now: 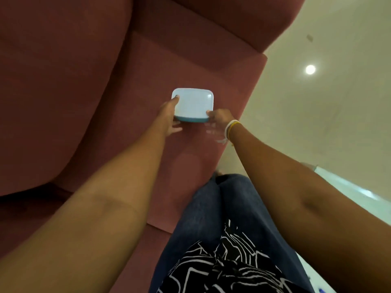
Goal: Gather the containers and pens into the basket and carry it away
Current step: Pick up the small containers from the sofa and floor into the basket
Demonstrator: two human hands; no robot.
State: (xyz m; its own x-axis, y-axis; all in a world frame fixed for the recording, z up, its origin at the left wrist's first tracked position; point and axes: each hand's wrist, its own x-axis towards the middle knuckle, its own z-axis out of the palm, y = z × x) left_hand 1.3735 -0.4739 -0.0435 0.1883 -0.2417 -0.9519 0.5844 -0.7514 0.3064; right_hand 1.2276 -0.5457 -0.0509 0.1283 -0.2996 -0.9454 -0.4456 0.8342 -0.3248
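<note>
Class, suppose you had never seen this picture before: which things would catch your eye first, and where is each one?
First, the pale blue container with its darker teal base, at the middle of the view above the maroon sofa seat. Next, the two bare arms reaching to it: the left hand grips its left side and the right hand its near right corner. Last, the white and yellow wristbands on the right wrist.

The container's (192, 104) clear body below the lid is blurred and mostly hidden behind the left hand (169, 117) and right hand (219, 119), so its contents cannot be told. The sofa (84, 81) is cut off by the left and top edges.
</note>
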